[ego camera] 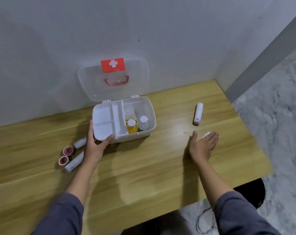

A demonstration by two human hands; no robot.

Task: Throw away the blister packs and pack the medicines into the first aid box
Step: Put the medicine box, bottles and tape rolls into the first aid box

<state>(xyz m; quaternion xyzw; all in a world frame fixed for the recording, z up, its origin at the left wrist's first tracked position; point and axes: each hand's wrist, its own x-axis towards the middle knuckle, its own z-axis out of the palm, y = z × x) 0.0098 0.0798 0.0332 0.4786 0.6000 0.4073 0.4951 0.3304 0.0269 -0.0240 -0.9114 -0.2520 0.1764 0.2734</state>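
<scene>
**Right hand reaching for the nearest roll**

My left hand (97,143) grips the front-left corner of the box (124,118), steadying it. My right hand (203,146) is open, fingers spread, with a white item (206,134) half hidden just behind it; I can't tell what it is. Farther back and right lies a white roll (198,113), its long axis running away from me. More rolls (75,161) sit left of the box
</scene>
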